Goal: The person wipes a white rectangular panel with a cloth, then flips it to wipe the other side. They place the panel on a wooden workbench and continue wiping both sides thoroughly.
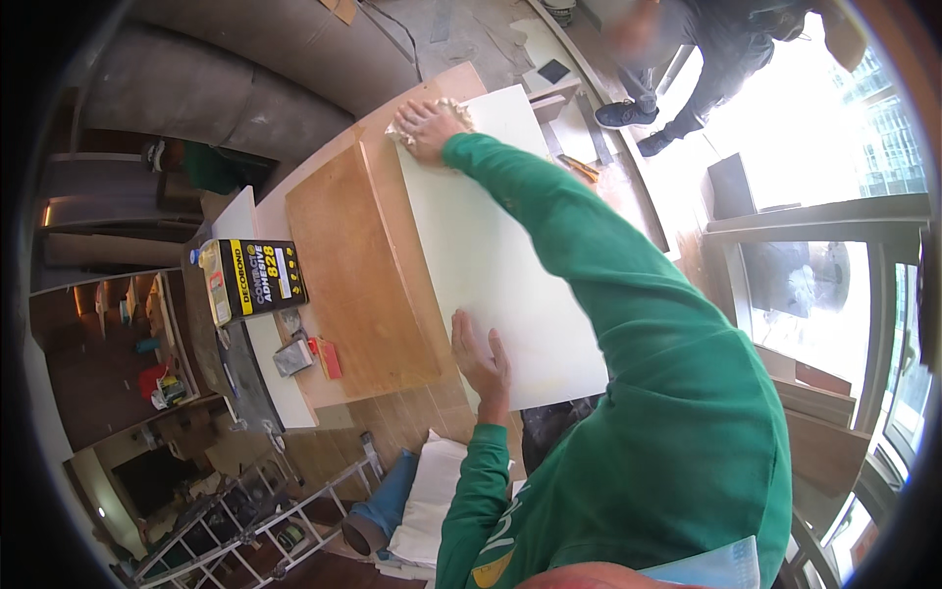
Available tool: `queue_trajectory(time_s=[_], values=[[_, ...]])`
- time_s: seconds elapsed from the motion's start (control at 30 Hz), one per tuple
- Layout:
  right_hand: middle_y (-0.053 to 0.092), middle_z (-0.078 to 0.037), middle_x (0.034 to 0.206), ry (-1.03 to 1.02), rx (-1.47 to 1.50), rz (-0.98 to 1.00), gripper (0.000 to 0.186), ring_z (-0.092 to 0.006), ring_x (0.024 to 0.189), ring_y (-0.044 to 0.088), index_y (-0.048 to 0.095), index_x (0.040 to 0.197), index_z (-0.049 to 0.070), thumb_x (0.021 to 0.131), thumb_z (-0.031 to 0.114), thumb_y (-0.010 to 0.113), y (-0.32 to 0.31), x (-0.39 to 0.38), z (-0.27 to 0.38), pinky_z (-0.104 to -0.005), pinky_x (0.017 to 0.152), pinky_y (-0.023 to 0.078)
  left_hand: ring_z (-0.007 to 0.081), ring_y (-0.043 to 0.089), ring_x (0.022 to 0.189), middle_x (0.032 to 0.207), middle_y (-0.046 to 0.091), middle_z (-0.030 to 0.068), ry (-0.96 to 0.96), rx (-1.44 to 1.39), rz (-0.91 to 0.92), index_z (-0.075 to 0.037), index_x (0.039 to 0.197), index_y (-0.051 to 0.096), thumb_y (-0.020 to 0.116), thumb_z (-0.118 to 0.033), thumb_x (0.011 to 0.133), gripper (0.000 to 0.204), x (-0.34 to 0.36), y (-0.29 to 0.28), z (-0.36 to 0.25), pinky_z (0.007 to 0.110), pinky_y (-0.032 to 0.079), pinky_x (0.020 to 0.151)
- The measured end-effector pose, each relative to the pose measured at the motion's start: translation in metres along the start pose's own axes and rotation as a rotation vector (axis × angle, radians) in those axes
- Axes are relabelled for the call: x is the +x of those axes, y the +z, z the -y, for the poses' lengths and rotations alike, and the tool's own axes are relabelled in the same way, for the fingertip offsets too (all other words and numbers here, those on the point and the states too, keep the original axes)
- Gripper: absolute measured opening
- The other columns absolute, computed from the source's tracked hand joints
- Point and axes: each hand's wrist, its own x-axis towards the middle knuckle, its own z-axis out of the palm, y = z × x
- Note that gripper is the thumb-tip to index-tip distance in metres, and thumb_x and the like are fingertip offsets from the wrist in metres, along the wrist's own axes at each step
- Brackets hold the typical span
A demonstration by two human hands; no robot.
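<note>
A long white board point(520, 324) lies across the work surface under both my hands. At its far end, my right hand point(429, 130) presses down on a crumpled cream rag point(463, 114), fingers bent over it. Closer to me, my left hand point(481, 361) rests along the board's left edge with thumb apart and fingers stretched, holding nothing. Left of the white board is a brown wooden panel point(348, 275), on a larger pale board point(392, 113).
A black and yellow adhesive can point(260, 280) stands on the left, near a small grey block point(293, 357) and a red box point(326, 357). A ladder point(265, 530) lies lower left. Another person point(697, 69) is at the upper right, near a bright window.
</note>
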Motion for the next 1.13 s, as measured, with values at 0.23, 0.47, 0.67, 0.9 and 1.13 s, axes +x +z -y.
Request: queue_trajectory(time_s=[0.23, 0.47, 0.67, 0.9, 1.13], values=[[0.029, -0.014, 0.167, 0.208, -0.196, -0.009, 0.060, -0.0325, 0.156, 0.023, 0.033, 0.160, 0.011, 0.105, 0.034, 0.037, -0.046, -0.059, -0.120, -0.0500, 0.125, 0.021, 0.0417, 0.045, 0.141, 0.149, 0.049, 0.0243, -0.017, 0.032, 0.004, 0.005, 0.146, 0.047, 0.051, -0.041, 0.105, 0.062, 0.004, 0.003, -0.011, 0.051, 0.035, 0.117], [0.053, -0.009, 0.148, 0.017, -0.049, -0.157, 0.048, -0.0252, 0.141, 0.044, 0.055, 0.142, 0.013, 0.098, 0.030, 0.047, 0.042, -0.015, 0.037, -0.0474, 0.119, 0.032, 0.0432, 0.044, 0.141, 0.150, 0.048, 0.0256, 0.044, 0.057, 0.040, 0.006, 0.146, 0.046, 0.049, -0.041, 0.106, 0.062, 0.005, 0.013, -0.007, 0.052, 0.035, 0.116], [0.043, -0.014, 0.159, 0.008, 0.097, -0.124, 0.060, -0.0321, 0.150, 0.034, 0.047, 0.151, 0.005, 0.096, 0.031, 0.047, 0.009, -0.064, 0.038, -0.0527, 0.125, 0.020, 0.0442, 0.044, 0.140, 0.150, 0.047, 0.0280, 0.001, 0.047, -0.003, 0.008, 0.143, 0.047, 0.051, -0.032, 0.106, 0.055, -0.004, 0.001, -0.004, 0.054, 0.036, 0.116], [0.056, -0.017, 0.145, 0.466, 0.134, -0.101, 0.060, -0.0327, 0.138, 0.051, 0.046, 0.150, 0.006, 0.094, 0.028, 0.051, -0.046, -0.142, -0.129, -0.0507, 0.109, 0.045, 0.0433, 0.045, 0.139, 0.149, 0.048, 0.0271, -0.025, 0.032, -0.018, 0.007, 0.142, 0.048, 0.054, -0.023, 0.105, 0.048, -0.005, 0.006, -0.007, 0.052, 0.038, 0.115], [0.073, -0.023, 0.104, 0.931, 0.444, 0.195, 0.046, -0.0391, 0.101, 0.072, 0.063, 0.129, 0.011, 0.088, 0.032, 0.063, 0.134, -0.417, -0.243, -0.0509, 0.086, 0.056, 0.0404, 0.047, 0.139, 0.148, 0.050, 0.0238, 0.051, 0.027, -0.033, 0.006, 0.141, 0.050, 0.056, -0.024, 0.105, 0.047, 0.015, 0.017, -0.018, 0.050, 0.039, 0.114]])
